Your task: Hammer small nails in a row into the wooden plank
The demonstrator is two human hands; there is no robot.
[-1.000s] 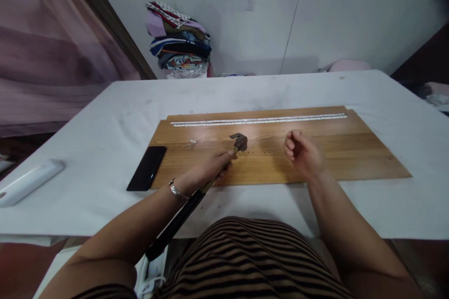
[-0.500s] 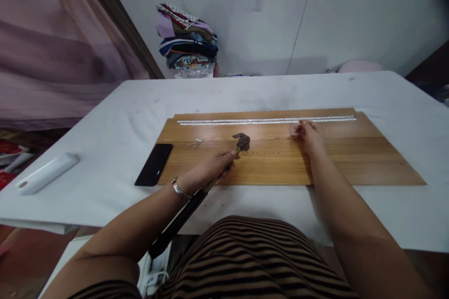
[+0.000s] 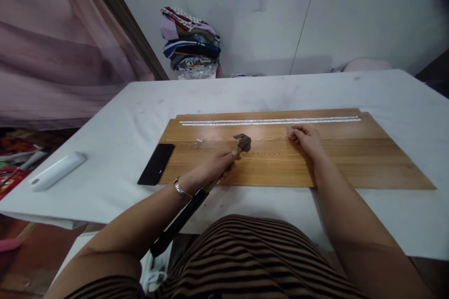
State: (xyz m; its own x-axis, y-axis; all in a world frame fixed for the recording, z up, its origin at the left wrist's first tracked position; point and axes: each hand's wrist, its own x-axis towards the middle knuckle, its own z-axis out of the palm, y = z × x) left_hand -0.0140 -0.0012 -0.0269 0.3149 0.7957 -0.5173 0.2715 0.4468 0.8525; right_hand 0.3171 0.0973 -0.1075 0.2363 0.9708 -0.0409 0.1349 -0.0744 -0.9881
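Observation:
My left hand [image 3: 222, 166] is closed around the neck of a claw hammer [image 3: 242, 144], just below its rusty head. The head rests over the wooden board [image 3: 340, 163], and the black grip slants back under my forearm. My right hand [image 3: 307, 140] pinches a small, pale, see-through piece [image 3: 289, 131] between thumb and fingers, just above the board; its exact kind is unclear. A row of small dark dots [image 3: 270, 153] runs along the wood to the right of the hammer head. Several nails [image 3: 198, 143] lie loose on the left part of the board.
Two white measuring strips [image 3: 270, 121] run along the board's far side. A black phone [image 3: 156, 164] overlaps its left edge. Further left, a white oblong object [image 3: 58, 170] lies on the white-covered table [image 3: 115, 126]. Folded clothes [image 3: 192, 42] are stacked behind, against the wall.
My right hand has shifted a little to the left and nearer me, and the see-through piece shows more plainly. The left hand and hammer hold almost still; the view has turned slightly.

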